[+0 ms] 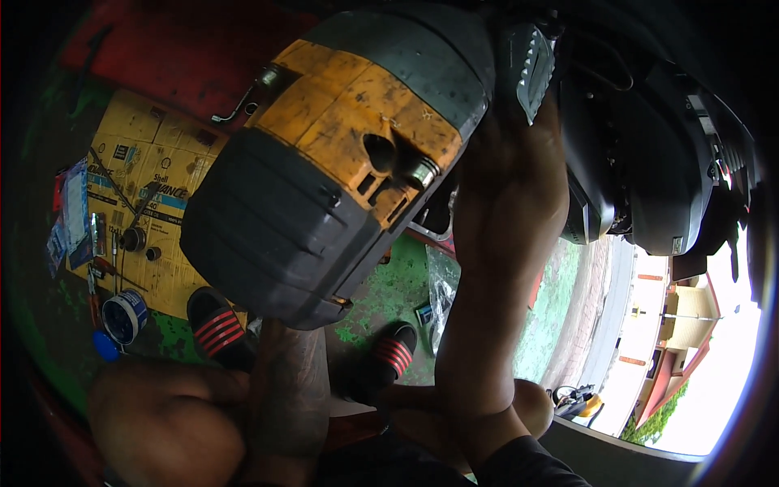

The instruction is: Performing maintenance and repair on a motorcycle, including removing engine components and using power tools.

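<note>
A large, grimy black and orange-yellow plastic case (357,105) fills the middle, close up. One of its holes holds a metal socket (423,172), and a bent wrench (243,99) sticks out at its far left side. My left forearm (294,369) runs up behind the case's near end, which hides the hand; whether it touches the case does not show. My right hand (513,134) reaches far up, right of the case, in dark shade. A toothed silver metal piece (535,77), like a footpeg, stands before it, and its fingers are hidden.
Dark vehicle panels (649,170) crowd the right. Flattened yellow cardboard (174,154) lies left on the green floor, bearing a round metal part (133,238), near a blue-white tub (124,316). Black sandals with red stripes (393,354) and clear plastic (442,288) lie nearer me.
</note>
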